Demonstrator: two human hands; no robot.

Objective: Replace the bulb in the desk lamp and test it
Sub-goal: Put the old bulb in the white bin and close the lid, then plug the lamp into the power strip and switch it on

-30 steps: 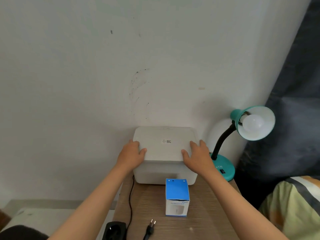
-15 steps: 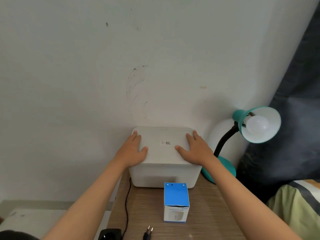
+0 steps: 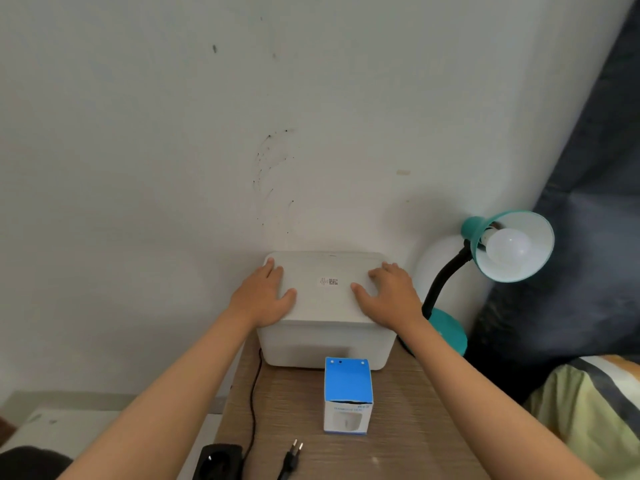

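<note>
- A person's left hand (image 3: 265,296) and right hand (image 3: 388,296) lie flat, fingers spread, on the lid of a white box (image 3: 325,344) set against the wall on a wooden table (image 3: 408,424); neither hand grips anything.
- The teal desk lamp (image 3: 509,245) stands just right of the box, its shade tilted toward the camera, a white bulb (image 3: 508,247) in the socket, unlit.
- A small blue-and-white bulb carton (image 3: 348,396) stands upright just in front of the box.
- Near the table's front edge, a black plug (image 3: 292,457) lies unplugged beside a black socket (image 3: 218,460).
- A black cord (image 3: 254,393) runs along the table's left side.
</note>
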